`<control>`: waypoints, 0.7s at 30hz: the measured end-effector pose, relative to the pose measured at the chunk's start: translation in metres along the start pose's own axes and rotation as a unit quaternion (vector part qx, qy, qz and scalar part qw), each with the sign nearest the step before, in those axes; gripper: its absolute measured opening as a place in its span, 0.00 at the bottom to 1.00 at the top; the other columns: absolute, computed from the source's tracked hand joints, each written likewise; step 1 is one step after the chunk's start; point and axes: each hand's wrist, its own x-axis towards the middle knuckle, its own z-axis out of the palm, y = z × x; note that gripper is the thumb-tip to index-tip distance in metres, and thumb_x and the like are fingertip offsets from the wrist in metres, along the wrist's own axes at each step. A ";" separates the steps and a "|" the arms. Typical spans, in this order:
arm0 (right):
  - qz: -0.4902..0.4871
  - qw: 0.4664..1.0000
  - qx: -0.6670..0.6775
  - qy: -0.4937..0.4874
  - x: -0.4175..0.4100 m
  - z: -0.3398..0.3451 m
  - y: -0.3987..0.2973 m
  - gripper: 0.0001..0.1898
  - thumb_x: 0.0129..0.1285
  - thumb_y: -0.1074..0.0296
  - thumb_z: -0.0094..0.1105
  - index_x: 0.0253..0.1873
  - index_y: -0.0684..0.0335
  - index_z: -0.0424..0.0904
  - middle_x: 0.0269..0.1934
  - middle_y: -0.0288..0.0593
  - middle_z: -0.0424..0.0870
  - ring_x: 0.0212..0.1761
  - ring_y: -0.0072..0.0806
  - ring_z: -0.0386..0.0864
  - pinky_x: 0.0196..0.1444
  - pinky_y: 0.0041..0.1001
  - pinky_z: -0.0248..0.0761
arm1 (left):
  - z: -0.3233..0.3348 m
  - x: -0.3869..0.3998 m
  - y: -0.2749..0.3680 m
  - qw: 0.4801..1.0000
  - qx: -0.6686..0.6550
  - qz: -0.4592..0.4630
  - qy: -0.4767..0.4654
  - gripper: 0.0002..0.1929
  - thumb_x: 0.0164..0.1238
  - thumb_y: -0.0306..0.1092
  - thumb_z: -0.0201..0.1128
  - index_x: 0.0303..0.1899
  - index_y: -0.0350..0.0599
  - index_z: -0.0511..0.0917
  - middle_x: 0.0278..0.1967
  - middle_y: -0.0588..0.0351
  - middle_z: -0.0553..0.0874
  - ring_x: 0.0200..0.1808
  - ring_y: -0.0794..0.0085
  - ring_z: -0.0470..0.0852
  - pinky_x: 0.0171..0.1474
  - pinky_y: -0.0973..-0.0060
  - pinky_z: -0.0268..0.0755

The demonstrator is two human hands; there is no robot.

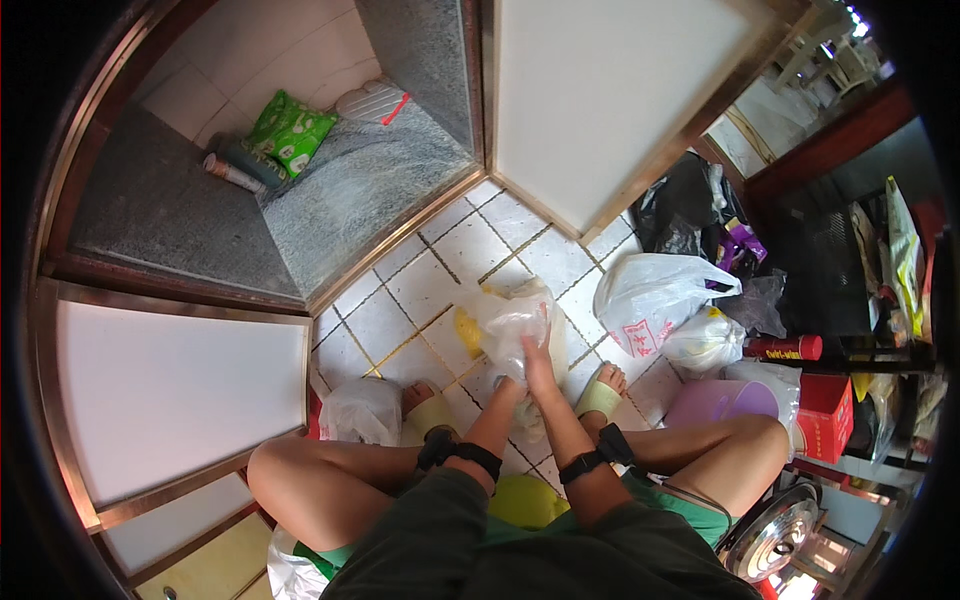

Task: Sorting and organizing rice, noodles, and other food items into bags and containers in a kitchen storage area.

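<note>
A crumpled translucent plastic bag (514, 322) is between my hands, above the tiled floor and between my feet. My right hand (536, 364) grips the right side of the bag. My left hand (511, 386) is at its near end; the plastic hides most of its fingers, so its grip cannot be made out. Something yellow (469, 332) shows at the bag's left side, its kind unclear. More pale plastic hangs below and behind my wrists.
An open cabinet (375, 202) ahead holds a green packet (292, 131), a canister (232, 172) and a striped glove-like item (371, 103). Its white door (600, 97) stands open. On the right are a white carrier bag (652, 296), a knotted bag (705, 339) and a purple bin (720, 401). Another bag (364, 409) lies left.
</note>
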 end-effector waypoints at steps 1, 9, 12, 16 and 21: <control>0.000 1.000 -0.001 -0.003 -0.001 -0.005 -0.001 0.37 0.73 0.46 0.46 0.77 0.63 0.50 0.74 0.49 0.57 0.76 0.39 0.54 0.76 0.34 0.46 | 0.005 -0.009 -0.004 1.000 -0.021 -0.003 -0.002 0.27 0.78 0.49 0.52 0.68 0.39 0.67 0.63 0.53 0.76 0.65 0.65 0.73 0.67 0.70 0.65; 0.282 0.902 0.327 0.013 -0.009 -0.014 -0.039 0.27 0.77 0.51 0.39 0.68 0.68 0.67 0.59 0.49 0.78 0.57 0.38 0.78 0.62 0.35 0.70 | 0.020 -0.034 0.023 0.983 -0.181 -0.015 -0.009 0.27 0.78 0.48 0.52 0.68 0.39 0.67 0.63 0.53 0.75 0.64 0.66 0.74 0.67 0.70 0.66; 0.181 0.950 0.249 0.053 -0.022 0.004 -0.036 0.23 0.77 0.53 0.41 0.62 0.66 0.72 0.53 0.45 0.81 0.52 0.33 0.80 0.54 0.32 0.75 | 0.012 -0.025 0.055 0.971 -0.237 -0.013 -0.031 0.27 0.78 0.48 0.51 0.68 0.40 0.67 0.63 0.53 0.75 0.64 0.66 0.74 0.67 0.70 0.66; 0.265 0.912 0.314 -0.002 -0.005 -0.021 -0.071 0.22 0.77 0.53 0.41 0.61 0.64 0.73 0.55 0.44 0.80 0.58 0.33 0.77 0.61 0.33 0.70 | 0.026 -0.048 0.071 0.952 -0.302 -0.013 -0.051 0.27 0.78 0.48 0.51 0.68 0.40 0.66 0.63 0.54 0.75 0.64 0.66 0.74 0.67 0.70 0.66; 0.232 0.869 0.437 0.023 0.013 -0.057 -0.109 0.23 0.78 0.53 0.40 0.67 0.63 0.67 0.62 0.45 0.75 0.64 0.36 0.72 0.67 0.36 0.65 | 0.020 -0.067 0.109 0.907 -0.412 -0.026 -0.089 0.25 0.79 0.46 0.48 0.69 0.41 0.64 0.65 0.52 0.73 0.65 0.66 0.73 0.68 0.68 0.66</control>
